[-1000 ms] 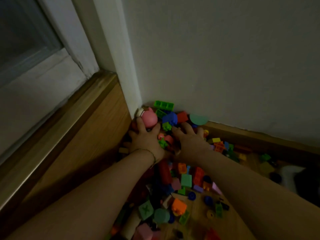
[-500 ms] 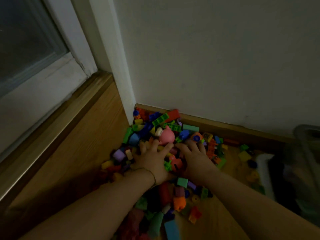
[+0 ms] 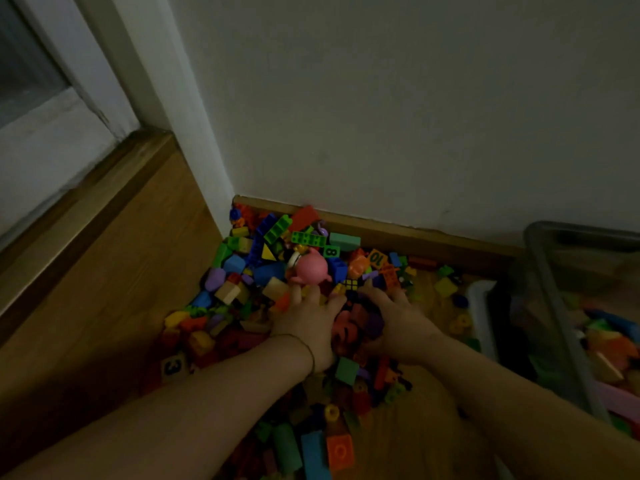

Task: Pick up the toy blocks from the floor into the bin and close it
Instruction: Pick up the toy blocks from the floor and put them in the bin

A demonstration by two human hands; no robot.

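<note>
Two hands down on blocks point(image 3: 235, 263) in floor corner.
Left hand point(image 3: 304, 323), right hand point(image 3: 398, 320) palm-down, fingers spread, pressing pile, gripping nothing; bin point(image 3: 585, 233) close right, more blocks inside.

Head view, looking steeply down, close, into floor corner point(image 3: 114, 306)

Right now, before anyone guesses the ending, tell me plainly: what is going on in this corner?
A person has both bare hands in a heap of coloured toy blocks piled in the corner of the wooden floor. The left hand lies spread on the pile, just short of a round pink toy. The right hand rests beside it. The clear bin at the right already holds some blocks, but most lie on the floor.
</note>
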